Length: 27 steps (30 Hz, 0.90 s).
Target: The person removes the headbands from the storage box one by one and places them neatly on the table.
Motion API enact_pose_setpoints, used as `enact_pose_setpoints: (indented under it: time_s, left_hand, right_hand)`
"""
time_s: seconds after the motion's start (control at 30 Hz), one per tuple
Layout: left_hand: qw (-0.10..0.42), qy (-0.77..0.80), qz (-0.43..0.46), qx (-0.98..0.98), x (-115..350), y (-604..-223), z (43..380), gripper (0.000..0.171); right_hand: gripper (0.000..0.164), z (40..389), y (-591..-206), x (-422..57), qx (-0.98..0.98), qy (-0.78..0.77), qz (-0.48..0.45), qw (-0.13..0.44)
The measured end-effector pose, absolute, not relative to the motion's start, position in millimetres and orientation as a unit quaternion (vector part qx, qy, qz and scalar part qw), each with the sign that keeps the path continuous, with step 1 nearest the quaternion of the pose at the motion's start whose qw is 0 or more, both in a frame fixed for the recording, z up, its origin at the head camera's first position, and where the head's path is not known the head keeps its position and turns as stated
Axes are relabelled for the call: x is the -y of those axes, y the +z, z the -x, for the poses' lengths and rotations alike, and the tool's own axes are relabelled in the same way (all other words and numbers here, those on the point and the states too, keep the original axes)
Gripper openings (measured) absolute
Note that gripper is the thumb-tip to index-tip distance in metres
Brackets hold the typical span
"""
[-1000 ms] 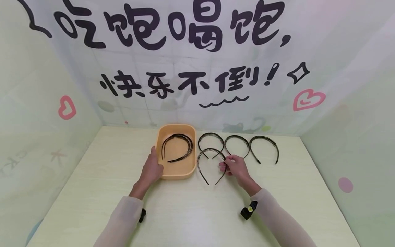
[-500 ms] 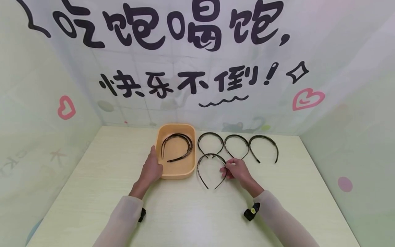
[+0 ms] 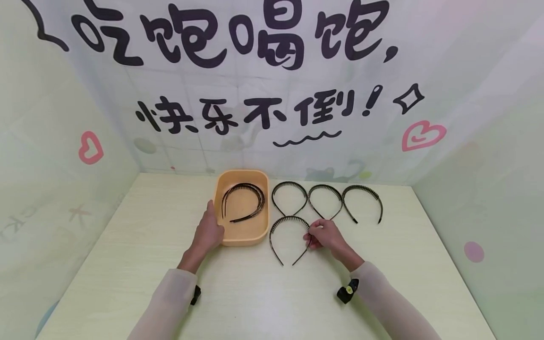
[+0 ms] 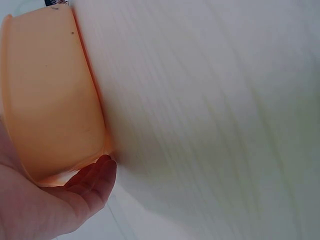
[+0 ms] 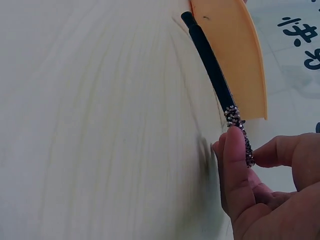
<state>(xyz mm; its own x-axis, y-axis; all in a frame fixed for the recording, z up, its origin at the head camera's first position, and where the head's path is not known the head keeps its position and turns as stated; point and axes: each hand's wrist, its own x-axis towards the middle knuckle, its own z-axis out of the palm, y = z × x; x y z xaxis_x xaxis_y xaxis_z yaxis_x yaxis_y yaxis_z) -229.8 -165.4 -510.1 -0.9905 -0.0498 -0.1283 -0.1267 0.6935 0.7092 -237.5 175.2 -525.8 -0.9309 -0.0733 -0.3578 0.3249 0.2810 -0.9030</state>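
Observation:
My right hand (image 3: 325,236) pinches a dark toothed headband (image 3: 273,236) by its right side, between thumb and fingers. In the right wrist view, sparkly grains coat part of the headband (image 5: 212,65), and one end is smooth and black. The headband is in front of the back row, to the right of the orange plastic tray (image 3: 244,242). At the tray's left front corner, my left hand (image 3: 208,230) grips its side. The left wrist view shows the fingers (image 4: 100,180) curled at the tray's lower edge. Overlapping headbands (image 3: 260,198) lie inside the tray.
Along the back of the pale table (image 3: 263,302) are three more headbands: a left one (image 3: 290,183), a middle one (image 3: 325,186) and a right one (image 3: 379,200). A printed wall (image 3: 238,156) stands behind, with side walls at left and right.
My right hand has drawn the held headband slightly toward the front edge, away from the back row. The left hand and the tray have stayed in place.

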Motion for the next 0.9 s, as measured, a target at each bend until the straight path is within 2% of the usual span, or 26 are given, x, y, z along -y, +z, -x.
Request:
enact_pose_setpoints:
  time_s: [0.9]
  left_hand:
    - [0.047,0.391,0.049,-0.918,165.4,-510.8,229.8,0.083]
  right_hand:
    - [0.006,238.2,-522.0,-177.2,-0.837,-0.521,-0.059,0.154]
